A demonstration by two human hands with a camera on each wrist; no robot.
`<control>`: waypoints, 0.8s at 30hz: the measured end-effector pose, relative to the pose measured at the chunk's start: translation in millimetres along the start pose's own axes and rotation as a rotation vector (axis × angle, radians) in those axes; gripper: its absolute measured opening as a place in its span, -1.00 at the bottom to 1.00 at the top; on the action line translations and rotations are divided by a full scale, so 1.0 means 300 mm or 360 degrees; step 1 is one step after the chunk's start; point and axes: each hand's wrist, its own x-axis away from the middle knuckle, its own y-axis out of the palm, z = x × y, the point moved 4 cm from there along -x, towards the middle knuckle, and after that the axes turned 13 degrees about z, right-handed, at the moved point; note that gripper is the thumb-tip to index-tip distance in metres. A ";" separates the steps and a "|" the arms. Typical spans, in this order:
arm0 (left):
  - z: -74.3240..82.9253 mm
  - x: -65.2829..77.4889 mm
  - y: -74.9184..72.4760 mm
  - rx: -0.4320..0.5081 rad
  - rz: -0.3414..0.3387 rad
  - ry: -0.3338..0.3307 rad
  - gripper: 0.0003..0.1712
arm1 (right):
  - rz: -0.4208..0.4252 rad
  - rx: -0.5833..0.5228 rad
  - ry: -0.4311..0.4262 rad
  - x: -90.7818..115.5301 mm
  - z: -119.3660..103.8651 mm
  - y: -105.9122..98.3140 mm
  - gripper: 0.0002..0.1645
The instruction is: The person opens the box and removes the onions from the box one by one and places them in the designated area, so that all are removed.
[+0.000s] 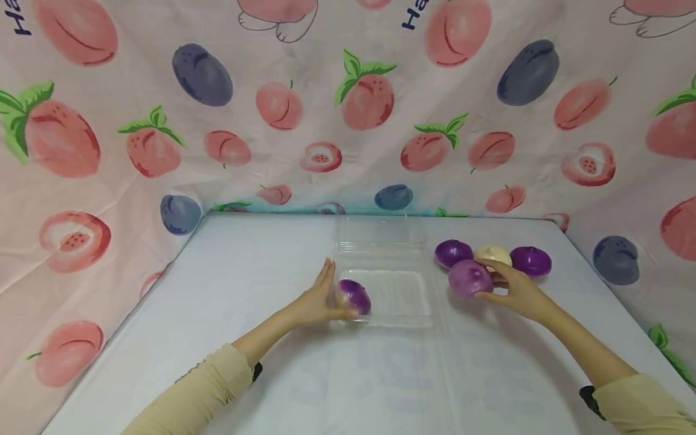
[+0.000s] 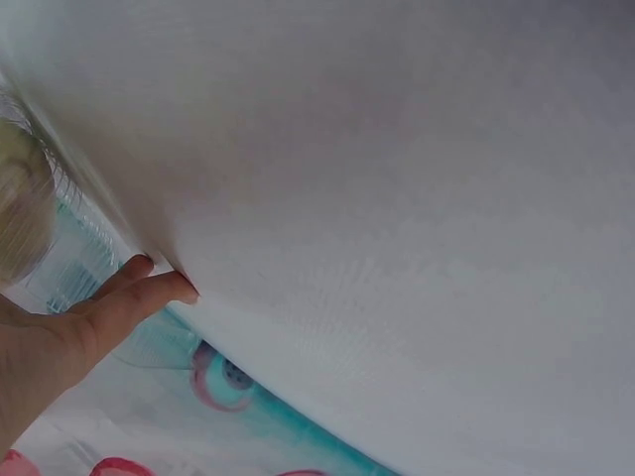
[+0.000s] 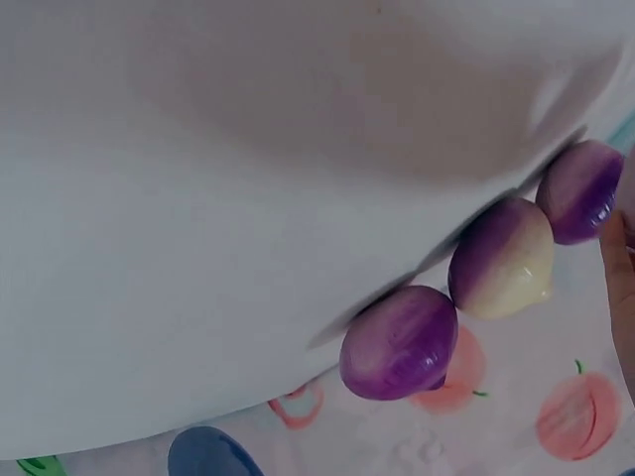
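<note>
A clear plastic clamshell box (image 1: 394, 290) lies on the table with its lid folded back. Inside its left end sits a purple onion (image 1: 355, 296). My left hand (image 1: 318, 302) is at the box's left front corner, fingers straight along the side wall and thumb across the front rim. In the left wrist view those fingers (image 2: 134, 297) touch the box's edge. With thumb and fingers, my right hand (image 1: 516, 293) grips a lighter purple onion (image 1: 469, 279) in front of a row of three: a purple onion (image 1: 452, 253), a pale onion (image 1: 492, 254) and another purple onion (image 1: 531, 261).
The open lid (image 1: 379, 230) reaches back toward the far edge of the white table (image 1: 244, 254). A fruit-printed cloth (image 1: 321, 121) hangs behind the table and along both sides. In the right wrist view, the row's end onion (image 3: 400, 342) lies near the table's edge.
</note>
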 end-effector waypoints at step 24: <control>0.004 0.000 -0.005 0.0009 0.0003 0.0006 0.46 | -0.0310 -0.0200 0.0245 0.012 0.058 0.059 -0.31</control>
